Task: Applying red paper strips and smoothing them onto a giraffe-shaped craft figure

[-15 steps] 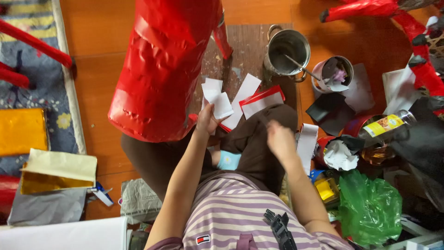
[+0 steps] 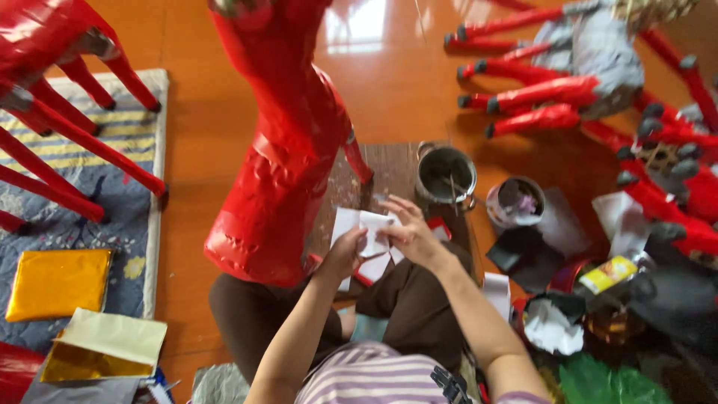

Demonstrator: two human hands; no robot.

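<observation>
Both my hands meet over my lap on a white sheet of paper (image 2: 371,224). My left hand (image 2: 344,253) grips its lower left part and my right hand (image 2: 410,236) pinches its right side. More white sheets and a red-edged piece (image 2: 438,227) lie just beneath on the brown board (image 2: 396,168). A tall red paper-covered figure (image 2: 280,142) stands right next to my left hand, touching my knee area.
A metal pot (image 2: 446,177) with a brush and a small round tin (image 2: 516,202) stand behind the papers. Red paper animal figures (image 2: 553,82) fill the right side. Red legs (image 2: 67,112) rest on a striped rug at left, by gold foil sheets (image 2: 56,283). A green bag (image 2: 613,381) lies at lower right.
My view has tilted up and closer. My right hand has come forward from my knee to the white sheet, joining my left hand on it.
</observation>
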